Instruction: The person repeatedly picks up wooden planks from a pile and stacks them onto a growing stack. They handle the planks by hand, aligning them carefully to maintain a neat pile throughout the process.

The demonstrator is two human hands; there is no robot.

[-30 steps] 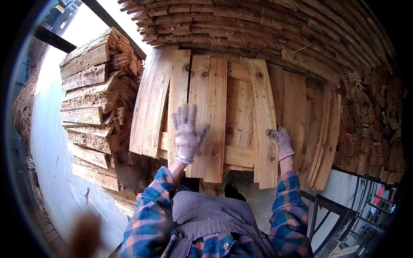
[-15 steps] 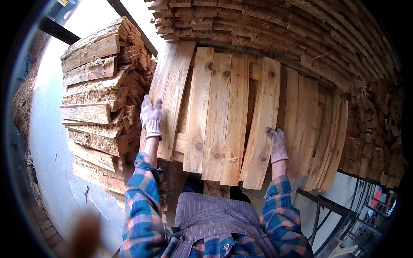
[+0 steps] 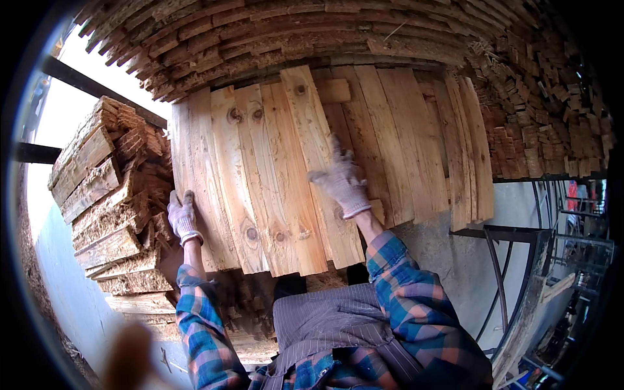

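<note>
Pale wooden planks (image 3: 246, 162) lie side by side before me, running away from me, some with dark knots. My left hand (image 3: 184, 216), in a light knitted glove, rests against the outer edge of the leftmost plank (image 3: 207, 188), thumb and fingers apart. My right hand (image 3: 342, 181), gloved too, lies spread on the right edge of a knotted plank (image 3: 305, 130), fingers stretched out and gripping nothing. That plank slants slightly, its far end toward the left. To its right lie further planks (image 3: 396, 130), with a short wood piece (image 3: 335, 91) across the gap near their far ends.
A tall stack of rough-edged boards (image 3: 107, 201) stands close on the left. Behind the planks rises a big pile of stacked slats (image 3: 292, 32), continuing to the right (image 3: 533, 110). A dark metal frame (image 3: 504, 237) stands at the lower right. Dark bars (image 3: 91, 84) cross at the upper left.
The planks on the left now lie tight together, the gaps between them gone. My right hand has moved left onto the knotted plank and spread its fingers. The view has swung to the right.
</note>
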